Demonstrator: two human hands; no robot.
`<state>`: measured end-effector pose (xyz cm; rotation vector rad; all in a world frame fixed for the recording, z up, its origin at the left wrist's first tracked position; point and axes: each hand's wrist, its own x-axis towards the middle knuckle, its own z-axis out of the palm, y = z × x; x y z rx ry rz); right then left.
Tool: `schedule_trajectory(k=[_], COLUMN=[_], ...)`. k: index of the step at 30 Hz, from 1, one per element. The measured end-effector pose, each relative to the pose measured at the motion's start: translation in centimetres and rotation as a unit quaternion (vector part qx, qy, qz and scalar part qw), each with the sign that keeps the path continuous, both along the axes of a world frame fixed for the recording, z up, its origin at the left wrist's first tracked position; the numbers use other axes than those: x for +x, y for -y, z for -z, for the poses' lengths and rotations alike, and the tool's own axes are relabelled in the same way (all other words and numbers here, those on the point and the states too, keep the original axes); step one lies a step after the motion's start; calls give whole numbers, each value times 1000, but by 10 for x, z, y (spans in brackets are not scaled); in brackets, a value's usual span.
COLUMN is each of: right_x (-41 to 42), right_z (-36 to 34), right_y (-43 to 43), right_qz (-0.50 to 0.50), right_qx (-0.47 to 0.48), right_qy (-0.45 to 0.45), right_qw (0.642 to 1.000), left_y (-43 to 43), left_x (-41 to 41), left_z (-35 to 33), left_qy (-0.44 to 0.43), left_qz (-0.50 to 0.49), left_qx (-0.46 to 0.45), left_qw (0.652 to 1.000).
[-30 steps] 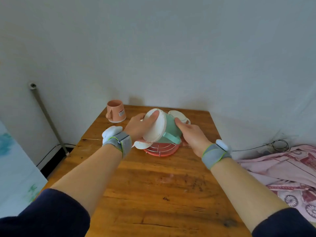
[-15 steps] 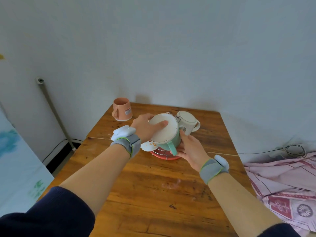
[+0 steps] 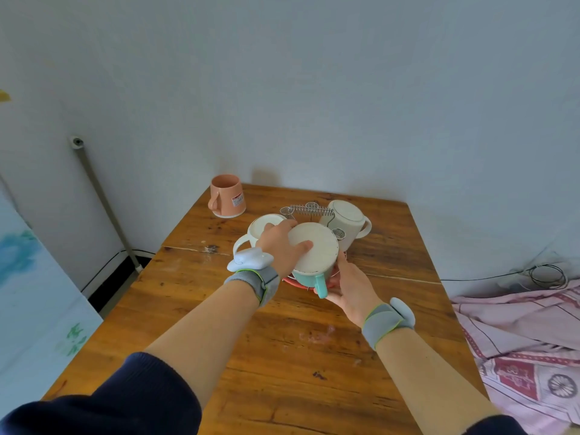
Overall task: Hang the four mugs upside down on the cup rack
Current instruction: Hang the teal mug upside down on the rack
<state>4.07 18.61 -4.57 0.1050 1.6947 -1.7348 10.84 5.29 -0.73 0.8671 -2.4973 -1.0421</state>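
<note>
step: seating third mug | green mug (image 3: 312, 257) upside down on rack (image 3: 310, 211) front, both hands gripped it: left hand (image 3: 280, 248) on base, right hand (image 3: 351, 285) under handle | next: pink mug (image 3: 226, 195) left of rack, still on tabletop (image 3: 314, 356)

Wood bench (image 3: 314, 356) in pale wall (image 3: 314, 89) corner; grey pipe (image 3: 100, 196) left, patterned pink bedding (image 3: 518, 340) right, even daylight.

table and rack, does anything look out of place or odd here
One thing: the pink mug sits apart at the table's far left corner, off the cup rack, while two white mugs hang there and both hands seat the green mug. Nothing looks spilled or broken.
</note>
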Motion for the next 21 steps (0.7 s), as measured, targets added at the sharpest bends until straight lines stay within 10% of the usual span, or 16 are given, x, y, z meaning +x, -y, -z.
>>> schedule_trajectory(k=[12, 18, 21], right_x=[0, 1, -6], right_z=[0, -14, -26], right_y=[-1, -4, -5], right_qz=[-36, -100, -103], right_qx=[4, 137, 254], right_qy=[29, -143, -340], right_qw=[999, 975, 900], left_y=[-1, -1, 2], left_x=[5, 11, 12], left_z=[6, 6, 3], left_qy=[18, 14, 24], left_qz=[10, 16, 26], left_qx=[-10, 27, 15], left_qw=[1000, 999, 999])
